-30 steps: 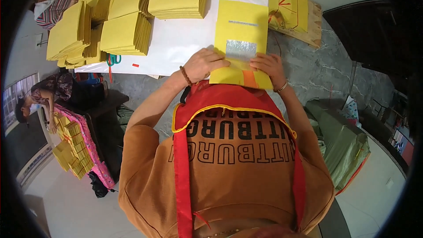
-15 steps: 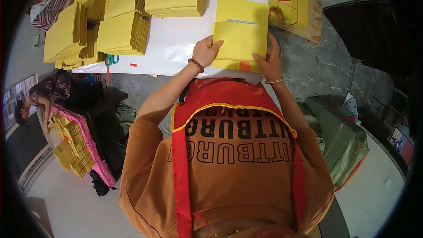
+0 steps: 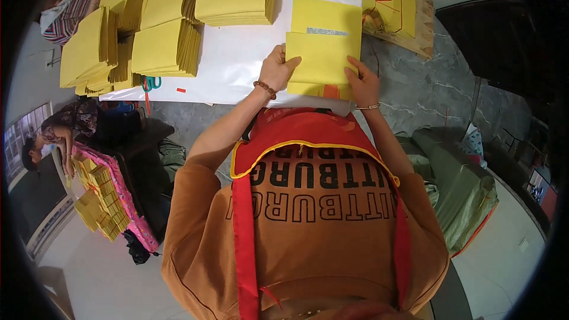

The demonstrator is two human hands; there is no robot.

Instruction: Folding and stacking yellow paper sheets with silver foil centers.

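Observation:
A yellow paper sheet (image 3: 320,59) lies at the near right of the white-covered table, over another yellow sheet (image 3: 323,13) that has a silvery patch (image 3: 326,32). My left hand (image 3: 277,71) grips its left edge, thumb on top and the other fingers partly hidden. At the opposite edge, my right hand (image 3: 363,82) holds the paper between thumb and fingers. An orange-red patch (image 3: 331,91) shows on yellow paper below the near edge of the held sheet.
Stacks of folded yellow paper (image 3: 165,47) fill the table's left side. Green-handled scissors (image 3: 152,83) lie at its front edge. Tied yellow bundles (image 3: 403,6) rest on a wooden board at right. Another person (image 3: 70,120) works at lower left beside a pink-covered table (image 3: 139,225).
My right hand's raised fingers have come inward onto the sheet's right edge. The held sheet has shifted slightly toward me, showing more of the silvery patch. My left hand keeps its hold.

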